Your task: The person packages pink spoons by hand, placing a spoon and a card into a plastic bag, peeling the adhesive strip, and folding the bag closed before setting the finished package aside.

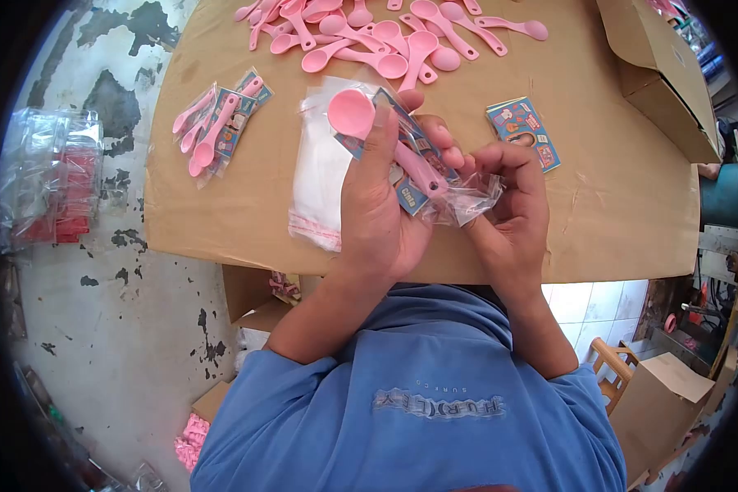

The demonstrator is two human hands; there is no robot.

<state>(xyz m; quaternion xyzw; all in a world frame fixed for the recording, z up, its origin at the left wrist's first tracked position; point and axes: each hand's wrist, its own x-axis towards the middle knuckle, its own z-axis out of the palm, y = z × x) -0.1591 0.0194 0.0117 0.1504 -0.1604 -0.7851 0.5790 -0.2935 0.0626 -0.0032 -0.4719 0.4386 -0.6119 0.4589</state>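
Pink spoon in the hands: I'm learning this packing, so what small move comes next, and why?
Probably slide the pink spoon and its printed card further into the clear bag. The left hand grips spoon and card, the spoon's bowl stands bare above it, and the right hand pinches the bag's crumpled end by the handle.

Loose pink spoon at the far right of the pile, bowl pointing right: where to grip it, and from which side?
Pinch the spoon at mid-handle, coming from the near side. The handle is slim and straight, and bare cardboard beside it leaves finger room, while the pile crowds its left end.
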